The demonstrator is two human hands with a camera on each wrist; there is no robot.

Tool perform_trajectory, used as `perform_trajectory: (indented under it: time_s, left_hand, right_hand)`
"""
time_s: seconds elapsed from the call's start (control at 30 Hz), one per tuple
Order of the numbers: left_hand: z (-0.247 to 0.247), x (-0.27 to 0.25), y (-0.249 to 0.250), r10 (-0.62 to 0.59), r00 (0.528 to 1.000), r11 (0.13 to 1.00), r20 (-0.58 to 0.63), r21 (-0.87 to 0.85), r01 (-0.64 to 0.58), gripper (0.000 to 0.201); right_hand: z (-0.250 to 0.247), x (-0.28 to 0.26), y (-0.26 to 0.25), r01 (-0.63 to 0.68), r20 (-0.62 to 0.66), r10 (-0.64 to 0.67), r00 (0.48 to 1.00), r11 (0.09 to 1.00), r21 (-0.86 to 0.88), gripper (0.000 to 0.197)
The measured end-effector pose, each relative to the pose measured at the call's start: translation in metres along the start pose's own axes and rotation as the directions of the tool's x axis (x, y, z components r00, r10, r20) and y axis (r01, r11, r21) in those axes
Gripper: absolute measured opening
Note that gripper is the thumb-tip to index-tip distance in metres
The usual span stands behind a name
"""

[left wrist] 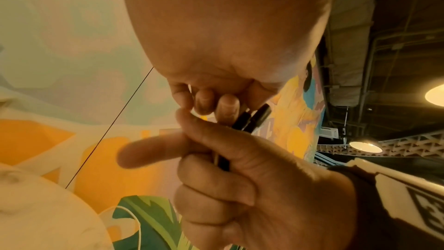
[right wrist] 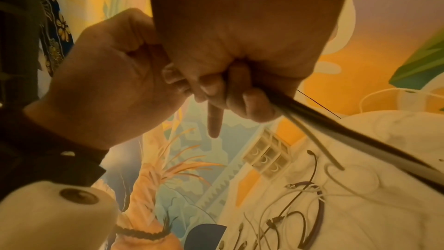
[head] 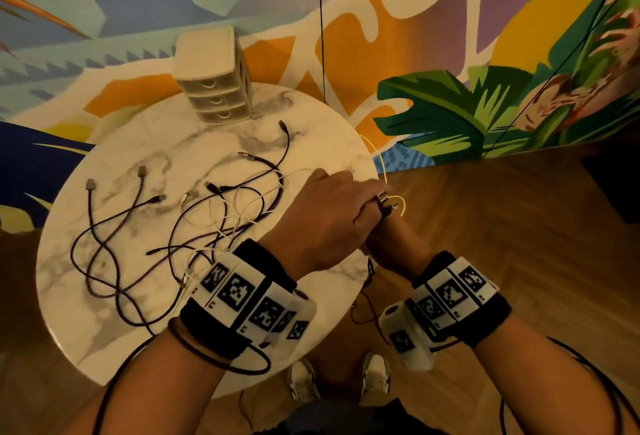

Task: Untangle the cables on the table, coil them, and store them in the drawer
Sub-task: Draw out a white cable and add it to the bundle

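With both hands closed at the desk (head: 221, 358) edge, right hand (head: 391, 244) fingers clamping black connector ends (left wrist: 252, 119), left hand (head: 329, 219) pinching alongside; draw slowly clear of the tangled cables (head: 194, 226); avoid tightening knots; drawer unit (head: 214, 81) behind.
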State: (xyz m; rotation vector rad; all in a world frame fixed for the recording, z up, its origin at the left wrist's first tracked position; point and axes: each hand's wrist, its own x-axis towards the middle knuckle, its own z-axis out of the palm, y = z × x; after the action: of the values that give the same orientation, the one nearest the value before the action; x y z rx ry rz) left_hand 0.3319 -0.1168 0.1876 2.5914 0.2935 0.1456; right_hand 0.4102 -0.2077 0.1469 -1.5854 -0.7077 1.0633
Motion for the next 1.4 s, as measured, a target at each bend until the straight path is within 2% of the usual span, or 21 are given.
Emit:
perform_trajectory:
  time_s: [0.1,0.17,0.23,0.3,0.37,0.43,0.5,0.6,0.73,0.77,0.83,0.87,0.93,0.97,1.03,1.07,1.13,1.2,1.27,1.33,1.4]
  left_hand:
    - [0.005,0.007,-0.021,-0.108,0.978,0.933,-0.176,-0.359,0.039,0.042]
    - [0.015,0.013,-0.035,-0.217,0.962,0.854,-0.166,-0.510,0.105,0.042]
    - [0.033,0.015,-0.041,-0.243,0.969,0.851,0.037,-0.471,0.231,0.039]
    - [0.062,0.011,-0.045,-0.173,0.947,0.876,0.271,-0.396,0.274,0.044]
    - [0.095,0.007,-0.050,-0.090,0.917,0.890,0.388,-0.381,0.248,0.043]
    - [0.121,0.007,-0.057,-0.095,0.891,0.922,0.443,-0.299,0.247,0.029]
    - [0.132,0.006,-0.073,-0.187,0.872,0.944,0.452,-0.163,0.287,0.020]
    - [0.129,-0.009,-0.119,-0.359,0.850,0.902,0.386,-0.089,0.422,0.018]
    - [0.092,-0.018,-0.156,-0.575,0.795,0.790,0.193,-0.122,0.601,0.027]
    - [0.081,-0.012,-0.149,-0.578,0.806,0.792,0.130,-0.151,0.592,0.032]
    - [0.064,0.005,-0.114,-0.516,0.856,0.847,0.006,-0.148,0.511,0.037]
    - [0.059,0.015,-0.089,-0.448,0.893,0.893,-0.035,-0.073,0.445,0.036]
    - [0.059,0.030,-0.031,-0.268,0.962,0.947,-0.047,0.168,0.272,0.031]
    - [0.062,0.035,-0.005,-0.190,0.982,0.949,-0.027,0.252,0.190,0.028]
    - [0.070,0.037,0.029,-0.078,0.997,0.963,0.001,0.258,0.075,0.024]
    - [0.076,0.038,0.032,-0.055,0.998,0.973,0.006,0.224,0.052,0.023]
    - [0.091,0.036,0.013,-0.101,0.994,0.988,0.041,0.121,0.095,0.019]
    - [0.105,0.031,-0.028,-0.207,0.978,0.978,0.043,0.046,0.205,0.016]
    - [0.116,0.026,-0.069,-0.346,0.938,0.938,0.015,0.031,0.346,0.018]
    - [0.119,0.018,-0.105,-0.512,0.859,0.859,0.026,0.030,0.511,0.024]
    - [0.120,0.014,-0.126,-0.630,0.771,0.773,0.096,-0.023,0.635,0.031]
  right_hand:
    - [-0.010,0.001,0.001,0.087,-0.052,-0.081,0.995,0.988,0.127,0.048]
    - [-0.022,0.000,-0.001,0.118,-0.072,-0.107,0.992,0.979,0.168,0.050]
    - [-0.035,-0.001,-0.002,0.138,-0.077,-0.123,0.989,0.964,0.229,0.051]
    - [-0.046,-0.004,-0.002,0.151,-0.079,-0.135,0.988,0.954,0.260,0.053]
    - [-0.054,-0.007,-0.004,0.142,-0.096,-0.119,0.988,0.947,0.289,0.054]
    - [-0.062,-0.011,-0.003,0.121,-0.118,-0.089,0.989,0.945,0.303,0.055]
    - [-0.073,-0.014,0.000,0.112,-0.147,-0.072,0.987,0.953,0.283,0.056]
    - [-0.094,-0.019,0.006,0.112,-0.255,-0.047,0.966,0.963,0.244,0.064]
    - [-0.120,-0.028,0.011,0.112,-0.504,-0.070,0.861,0.992,0.053,0.060]
    - [-0.118,-0.029,0.011,0.072,-0.504,-0.061,0.861,0.997,0.003,0.058]
    - [-0.104,-0.027,0.015,-0.038,-0.388,0.008,0.922,0.997,-0.069,0.052]
    - [-0.093,-0.025,0.017,-0.086,-0.289,0.053,0.956,0.991,-0.101,0.049]
    - [-0.070,-0.019,0.023,-0.119,-0.161,0.100,0.982,0.986,-0.114,0.050]
    - [-0.064,-0.016,0.027,-0.100,-0.168,0.086,0.982,0.992,-0.075,0.052]
    - [-0.065,-0.014,0.032,-0.048,-0.257,0.066,0.964,0.996,0.075,0.047]
    - [-0.071,-0.015,0.034,-0.032,-0.310,0.062,0.949,0.994,0.102,0.044]
    - [-0.087,-0.020,0.034,-0.025,-0.406,0.057,0.912,0.996,0.082,0.044]
    - [-0.102,-0.027,0.033,-0.002,-0.479,0.052,0.876,0.994,0.105,0.048]
    - [-0.117,-0.035,0.032,0.037,-0.538,0.033,0.842,0.992,0.119,0.051]
    - [-0.129,-0.043,0.035,0.063,-0.592,0.016,0.806,0.992,0.113,0.054]
    - [-0.141,-0.051,0.040,0.077,-0.622,0.026,0.783,0.987,0.139,0.055]
